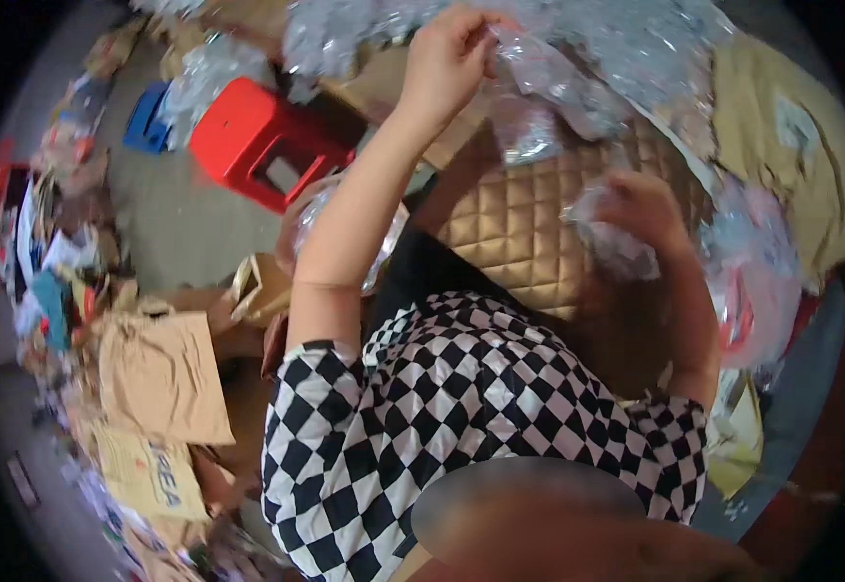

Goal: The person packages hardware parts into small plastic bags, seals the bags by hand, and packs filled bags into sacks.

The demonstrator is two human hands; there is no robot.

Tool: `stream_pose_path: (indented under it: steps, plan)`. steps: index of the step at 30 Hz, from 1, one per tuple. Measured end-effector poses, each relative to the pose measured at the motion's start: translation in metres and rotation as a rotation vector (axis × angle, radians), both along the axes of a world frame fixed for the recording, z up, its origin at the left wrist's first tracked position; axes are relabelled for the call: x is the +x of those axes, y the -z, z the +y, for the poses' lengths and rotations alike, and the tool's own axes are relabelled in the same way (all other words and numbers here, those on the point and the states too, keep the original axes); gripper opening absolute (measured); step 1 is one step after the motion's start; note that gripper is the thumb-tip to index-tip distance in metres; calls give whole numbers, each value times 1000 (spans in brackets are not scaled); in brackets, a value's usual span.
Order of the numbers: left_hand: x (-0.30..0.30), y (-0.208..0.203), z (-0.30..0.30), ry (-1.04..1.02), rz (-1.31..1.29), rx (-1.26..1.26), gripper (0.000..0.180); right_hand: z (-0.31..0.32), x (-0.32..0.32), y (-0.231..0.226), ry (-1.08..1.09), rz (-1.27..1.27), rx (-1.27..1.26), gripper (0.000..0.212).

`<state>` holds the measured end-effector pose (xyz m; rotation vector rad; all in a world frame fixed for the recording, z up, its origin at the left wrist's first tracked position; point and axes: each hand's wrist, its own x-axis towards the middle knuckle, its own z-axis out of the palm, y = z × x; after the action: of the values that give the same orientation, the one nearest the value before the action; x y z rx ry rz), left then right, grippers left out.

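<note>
My left hand (446,63) is raised at the far side, its fingers pinched on the edge of a clear, crinkled plastic bag (563,87) that trails to the right. Lower and to the right, my right hand (647,209) is smeared by motion; its fingers curl round a crumpled piece of clear plastic (626,254). Both hands are above a brown quilted mat (510,228). More clear plastic (383,247) shows partly behind my left forearm.
A heap of clear plastic (636,44) lies beyond the mat. At left stand a red plastic stool (233,126) and a smaller blue one (146,118). Brown paper bags (165,373) and scraps pile up below them. A tan sack (771,126) and a pinkish plastic bag (762,301) are at right.
</note>
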<state>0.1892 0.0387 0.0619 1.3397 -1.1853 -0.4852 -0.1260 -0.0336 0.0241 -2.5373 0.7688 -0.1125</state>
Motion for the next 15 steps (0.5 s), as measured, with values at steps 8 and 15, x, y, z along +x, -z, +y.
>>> stream_pose_path:
  steps: [8,15]
  plan:
    - [61,-33,257,-322,-525,26,30,-10,-114,17,573,-350,186,35]
    - [50,88,440,-623,-488,660,26,17,-58,-5,356,-275,262,31]
